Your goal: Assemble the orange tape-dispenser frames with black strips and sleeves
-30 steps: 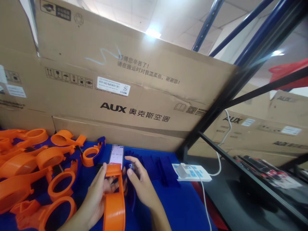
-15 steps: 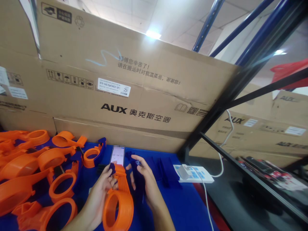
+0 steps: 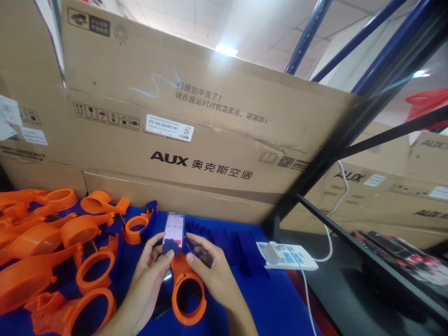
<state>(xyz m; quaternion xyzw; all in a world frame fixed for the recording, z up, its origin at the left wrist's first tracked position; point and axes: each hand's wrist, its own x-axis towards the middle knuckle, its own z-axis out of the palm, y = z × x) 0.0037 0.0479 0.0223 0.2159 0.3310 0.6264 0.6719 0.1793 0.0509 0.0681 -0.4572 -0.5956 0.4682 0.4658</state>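
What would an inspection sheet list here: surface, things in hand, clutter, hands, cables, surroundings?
Surface: blue table, largely covered at left.
Things in hand: orange piece; dark-blue part by its upper end.
Clutter: orange pile at left; phone; blue parts at right.
Hands: left hand pinches dark-blue part; right hand by orange piece, grip unclear.
Cables: white cables at power strip.
Surroundings: AUX carton behind; black rack post at right.

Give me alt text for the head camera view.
The left hand holds an orange ring-ended piece with a dark blue part at its far end, the right hand close beside it, over a blue tabletop. A lit phone lies just beyond; more orange pieces crowd the left; an AUX cardboard box stands behind.
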